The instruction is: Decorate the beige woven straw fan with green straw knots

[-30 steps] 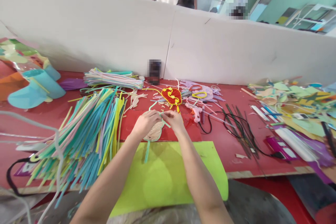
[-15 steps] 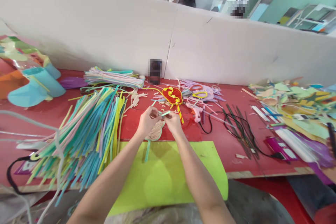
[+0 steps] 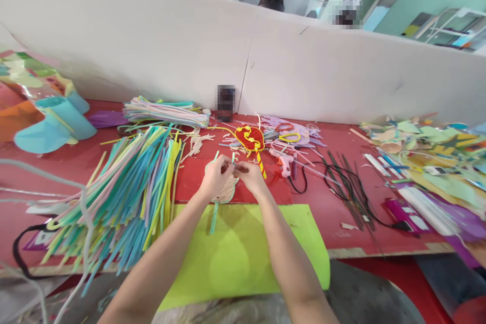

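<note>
Left hand (image 3: 217,176) and right hand (image 3: 248,176): fingertips brought together, pinched narrow on a thin pale-green fuzzy strip (image 3: 233,157) that stands up between them.

Rounded beige piece with a pale-green rim and stem (image 3: 227,191): one, below the hands and partly covered by them, mid-table, its stem pointing to the near edge of the red table (image 3: 322,212).

Flat red sheet (image 3: 190,182): one, under the beige piece.

Yellow-green sheet (image 3: 228,258): one, across the near edge.

Red piece with yellow fuzzy trim (image 3: 248,137): one, beyond the hands, toward the far edge.

Pink glue gun (image 3: 285,163): one, right of that piece.

Multicoloured fuzzy stems (image 3: 125,197): large heap, left of the hands, reaching the near edge.
</note>
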A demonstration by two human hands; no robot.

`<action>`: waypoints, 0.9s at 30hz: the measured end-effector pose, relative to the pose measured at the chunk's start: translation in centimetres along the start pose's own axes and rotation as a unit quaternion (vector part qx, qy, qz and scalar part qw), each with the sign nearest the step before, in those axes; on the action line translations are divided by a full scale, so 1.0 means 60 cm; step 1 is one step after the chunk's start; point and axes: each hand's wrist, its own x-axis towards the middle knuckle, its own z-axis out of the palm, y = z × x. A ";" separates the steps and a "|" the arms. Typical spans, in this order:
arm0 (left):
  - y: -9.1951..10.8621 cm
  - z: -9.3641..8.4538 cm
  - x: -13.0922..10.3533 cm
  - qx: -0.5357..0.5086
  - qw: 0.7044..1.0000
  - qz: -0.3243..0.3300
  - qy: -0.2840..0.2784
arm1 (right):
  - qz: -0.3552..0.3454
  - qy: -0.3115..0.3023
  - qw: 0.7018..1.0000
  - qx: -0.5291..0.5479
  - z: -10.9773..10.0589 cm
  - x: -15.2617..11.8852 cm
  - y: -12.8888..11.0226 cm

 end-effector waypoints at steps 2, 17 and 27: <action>0.000 0.001 0.001 -0.045 0.998 -0.036 0.010 | 0.009 -0.004 1.000 0.018 0.004 -0.001 -0.002; -0.021 -0.021 0.020 -0.161 0.985 -0.058 -0.035 | 0.036 -0.041 0.996 0.066 -0.006 -0.002 0.000; -0.010 -0.037 0.021 -0.115 0.993 0.012 -0.031 | 0.056 -0.012 0.992 0.108 -0.012 0.006 0.003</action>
